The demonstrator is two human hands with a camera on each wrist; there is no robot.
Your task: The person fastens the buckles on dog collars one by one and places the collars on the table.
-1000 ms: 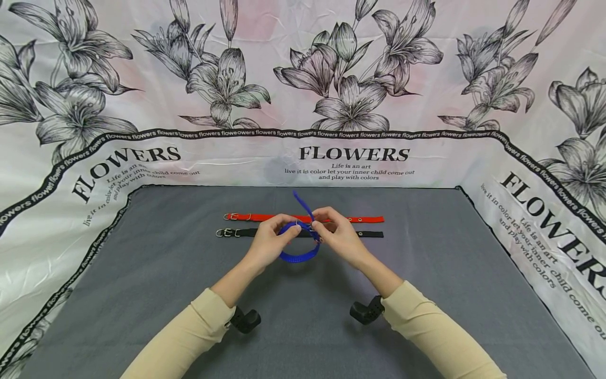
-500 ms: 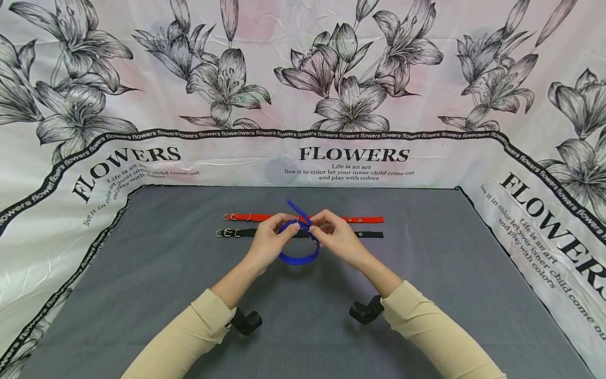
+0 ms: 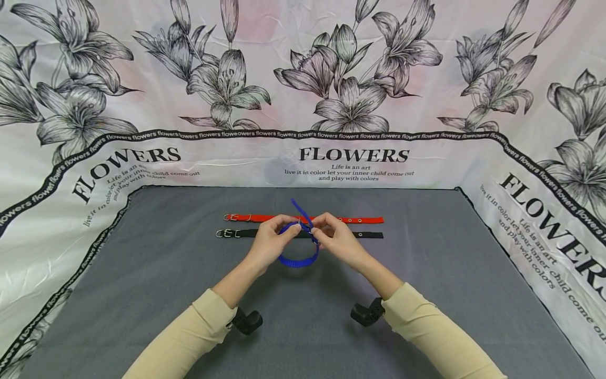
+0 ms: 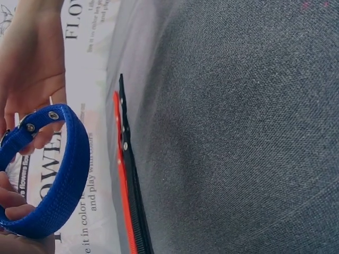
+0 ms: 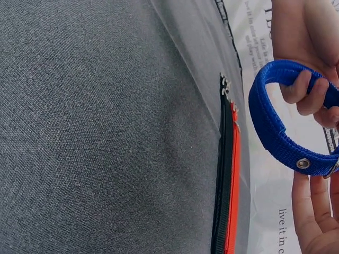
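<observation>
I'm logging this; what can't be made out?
Head: middles of black strap and red strap, partly behind left hand and right hand.
Head: whether the blue strap is buckled; too small.
Left wrist: rest of red strap and black strap, beyond bottom edge.
Right wrist: part of blue strap, cut off by right edge.

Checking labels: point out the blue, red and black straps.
Blue strap [image 4: 77, 159], left wrist view: loop's outer face.
Red strap [image 5: 235, 174], right wrist view: visible band's middle.
Black strap [image 5: 224, 169], right wrist view: visible band's middle.
</observation>
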